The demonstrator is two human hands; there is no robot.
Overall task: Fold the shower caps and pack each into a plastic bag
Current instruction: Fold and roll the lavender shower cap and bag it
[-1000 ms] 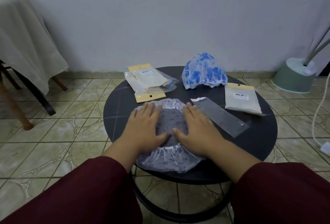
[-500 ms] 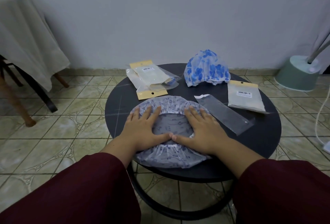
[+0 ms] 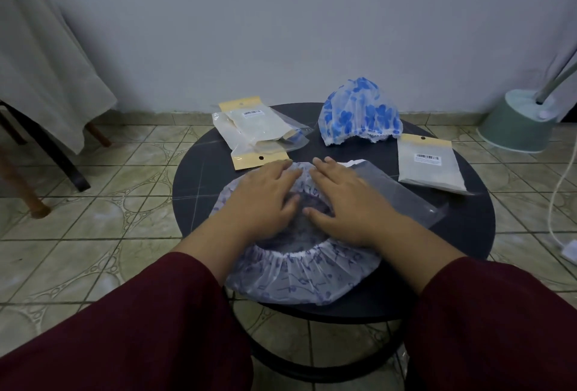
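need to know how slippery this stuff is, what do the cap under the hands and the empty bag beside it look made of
Cap under the hands: thin translucent plastic film, it seems, with a blue print and a gathered white elastic hem; the dark table shows through it.
Empty bag: clear glossy plastic film, likely; it lies flat and catches a soft sheen.

Pale purple-print shower cap (image 3: 299, 278) lies flattened at the table's near edge; clear plastic bag (image 3: 402, 194) just right, maybe tucked underneath.
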